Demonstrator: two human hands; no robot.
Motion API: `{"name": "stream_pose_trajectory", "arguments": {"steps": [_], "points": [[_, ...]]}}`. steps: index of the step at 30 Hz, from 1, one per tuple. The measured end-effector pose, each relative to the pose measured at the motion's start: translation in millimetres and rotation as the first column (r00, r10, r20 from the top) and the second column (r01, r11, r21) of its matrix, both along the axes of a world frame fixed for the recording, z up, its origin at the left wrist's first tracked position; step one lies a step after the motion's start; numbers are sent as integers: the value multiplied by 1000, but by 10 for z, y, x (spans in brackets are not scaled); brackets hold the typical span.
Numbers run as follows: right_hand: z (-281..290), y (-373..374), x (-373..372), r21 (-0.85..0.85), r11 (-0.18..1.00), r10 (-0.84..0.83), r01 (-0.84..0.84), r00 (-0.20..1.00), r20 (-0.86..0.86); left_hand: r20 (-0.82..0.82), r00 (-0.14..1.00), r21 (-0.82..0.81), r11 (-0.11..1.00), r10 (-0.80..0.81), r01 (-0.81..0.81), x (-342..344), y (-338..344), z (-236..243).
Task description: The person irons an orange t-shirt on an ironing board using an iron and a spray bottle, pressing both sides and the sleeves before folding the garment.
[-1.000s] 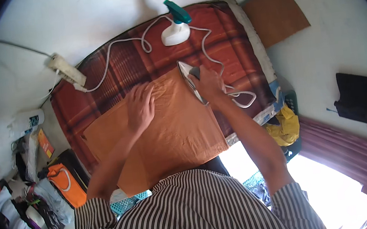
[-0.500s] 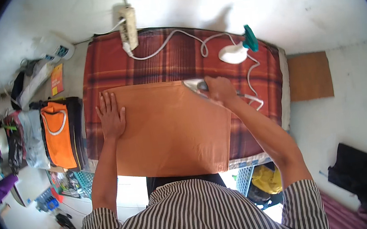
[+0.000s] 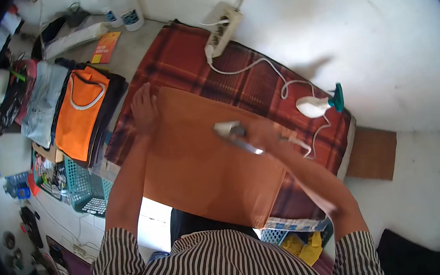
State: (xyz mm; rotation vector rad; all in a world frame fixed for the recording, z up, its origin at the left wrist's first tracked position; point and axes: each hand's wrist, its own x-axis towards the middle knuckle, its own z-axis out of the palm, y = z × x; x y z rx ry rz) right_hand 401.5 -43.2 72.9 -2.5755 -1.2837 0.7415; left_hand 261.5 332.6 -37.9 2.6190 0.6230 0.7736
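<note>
A brown cloth [image 3: 207, 166] lies spread over a red plaid pad [image 3: 162, 57]. My left hand [image 3: 145, 112] rests flat at the cloth's upper left edge, fingers stretched out and holding nothing. Closed round the handle of a clothes iron [image 3: 228, 130], my right hand [image 3: 263, 135] has it over the middle of the cloth, its tip pointing left. Motion blurs this hand a little. A white cord runs from behind the iron across the pad's right side.
A power strip [image 3: 223, 31] and a white spray bottle with green trigger [image 3: 314, 106] lie along the pad's far side. Folded clothes, an orange one [image 3: 80, 121] on top, are stacked at left. Below them stands a teal basket [image 3: 84, 188]. Cardboard [image 3: 371, 153] lies at right.
The whole view has turned, so the pad slants down to the right. From the cloth's far edge the iron has come nearer, over its middle. My left hand stays at the cloth's left edge.
</note>
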Motion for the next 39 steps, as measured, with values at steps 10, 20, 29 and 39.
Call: {"name": "stream_pose_trajectory", "arguments": {"steps": [10,20,29,39], "points": [[9,907,238,46,988,-151,147,981,123,-112,890,30,897,441,-441,-2377,-426,-39],[-168,2223,-640,-34,958,285,-283,949,135,-71,876,-858,418,477,-297,-3273,-588,-348],[-334,2387,-1641,-5,762,635,-647,746,200,-134,923,-869,406,360,-284,-3681,-383,-494],[61,2442,-1348,-85,542,840,-836,543,10,-75,937,-589,743,341,-317,-3591,-408,-494]]}}
